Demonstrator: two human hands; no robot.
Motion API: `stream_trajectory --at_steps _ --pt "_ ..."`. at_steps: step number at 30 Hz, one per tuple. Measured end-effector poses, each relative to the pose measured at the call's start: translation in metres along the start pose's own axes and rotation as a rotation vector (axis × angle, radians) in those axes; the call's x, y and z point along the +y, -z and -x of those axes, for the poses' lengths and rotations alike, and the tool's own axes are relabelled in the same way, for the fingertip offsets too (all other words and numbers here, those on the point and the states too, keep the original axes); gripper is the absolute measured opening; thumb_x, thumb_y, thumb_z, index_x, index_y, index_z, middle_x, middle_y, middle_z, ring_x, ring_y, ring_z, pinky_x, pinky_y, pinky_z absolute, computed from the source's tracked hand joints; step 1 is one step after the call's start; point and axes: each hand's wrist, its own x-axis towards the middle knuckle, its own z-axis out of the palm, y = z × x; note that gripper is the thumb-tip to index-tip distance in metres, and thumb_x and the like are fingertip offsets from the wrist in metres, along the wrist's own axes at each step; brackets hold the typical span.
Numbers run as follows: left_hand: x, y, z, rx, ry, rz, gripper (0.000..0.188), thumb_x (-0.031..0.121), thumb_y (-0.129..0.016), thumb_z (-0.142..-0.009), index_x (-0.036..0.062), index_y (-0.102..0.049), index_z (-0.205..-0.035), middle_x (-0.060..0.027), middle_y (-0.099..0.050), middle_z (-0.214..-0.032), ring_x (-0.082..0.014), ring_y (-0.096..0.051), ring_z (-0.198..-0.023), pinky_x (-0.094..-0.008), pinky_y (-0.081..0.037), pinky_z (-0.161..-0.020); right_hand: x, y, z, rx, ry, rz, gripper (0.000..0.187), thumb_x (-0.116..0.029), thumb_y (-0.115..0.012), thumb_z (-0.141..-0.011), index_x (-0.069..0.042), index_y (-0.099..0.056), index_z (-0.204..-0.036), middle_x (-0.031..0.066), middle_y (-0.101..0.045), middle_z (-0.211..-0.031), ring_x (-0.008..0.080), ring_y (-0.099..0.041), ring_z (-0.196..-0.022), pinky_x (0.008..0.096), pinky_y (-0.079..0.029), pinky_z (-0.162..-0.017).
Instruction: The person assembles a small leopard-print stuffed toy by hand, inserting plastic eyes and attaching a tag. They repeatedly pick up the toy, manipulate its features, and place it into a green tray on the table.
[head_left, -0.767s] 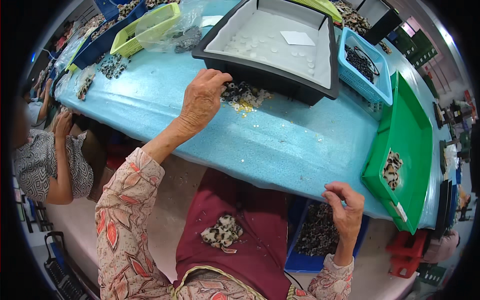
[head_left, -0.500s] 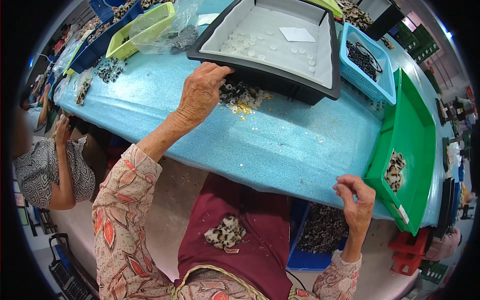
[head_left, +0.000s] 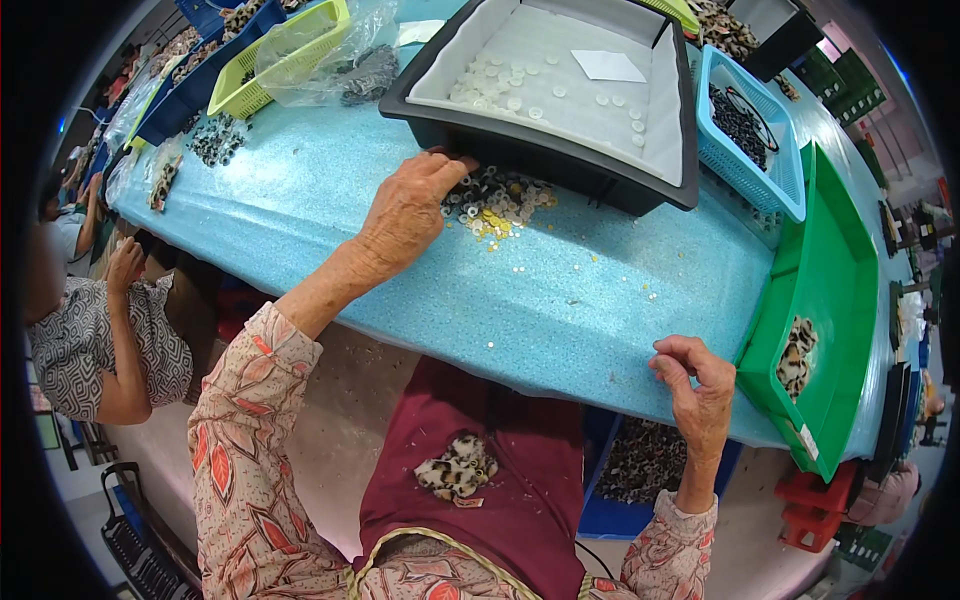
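My left hand (head_left: 408, 208) reaches forward to a pile of small black, white and yellow ring-shaped pieces (head_left: 500, 208) below the near wall of a black tray (head_left: 560, 162). Its fingers are bent together at the pile's left edge, and whatever they may grip is hidden. Above the table's front edge, at right, my right hand (head_left: 700, 388) is held with thumb and forefinger curled toward each other; anything between them is too small to make out. On my dark red apron (head_left: 400, 520) lies a small spotted plush piece (head_left: 457, 467) with a little tag.
White paper lines the black tray, with translucent discs (head_left: 490, 85) on it. To its right stand a light blue basket (head_left: 795, 190) of black pieces and a green bin (head_left: 850, 260) holding spotted plush (head_left: 797, 358). Another person (head_left: 110, 340) sits at left. A blue crate (head_left: 610, 517) stands below the table.
My left hand has come down from the tray's rim to the pile's edge. My right hand has shifted slightly left and up. The view has moved a little.
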Motion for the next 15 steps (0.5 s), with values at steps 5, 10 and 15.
stream_trajectory --at_steps 5,10,15 --pt "0.014 -0.01 -0.001 -0.015 -0.008 0.08 0.035 -0.006 -0.048 -0.081 0.0067 -0.062 -0.111 -0.0132 -0.062 -0.101 -0.0332 -0.058 -0.097 -0.0384 -0.048 -0.086 0.007 0.0 0.006 0.004 -0.057 0.012 0.009 0.002 -0.059 -0.084 0.002 -0.065 -0.091 0.0079 -0.067 -0.072 0.012 -0.061 -0.062 0.0241 -0.048 -0.057" --pt "0.031 0.003 0.01 -0.109 -0.061 0.066 0.036 -0.008 -0.051 -0.079 0.0066 -0.063 -0.109 -0.0125 -0.061 -0.108 -0.0318 -0.057 -0.103 -0.0375 -0.047 -0.089 0.012 0.0 0.011 0.01 -0.078 -0.014 0.008 0.002 -0.058 -0.085 0.002 -0.065 -0.091 0.008 -0.067 -0.072 0.0117 -0.061 -0.062 0.024 -0.048 -0.057" --pt "0.032 0.012 0.011 0.0 0.052 0.107 0.037 -0.01 -0.053 -0.078 0.0061 -0.063 -0.109 -0.0129 -0.06 -0.111 -0.0309 -0.055 -0.108 -0.0381 -0.046 -0.092 0.016 0.003 0.012 0.027 -0.107 -0.047 0.009 0.002 -0.058 -0.085 0.003 -0.065 -0.091 0.0078 -0.067 -0.072 0.0112 -0.061 -0.062 0.0236 -0.048 -0.058"
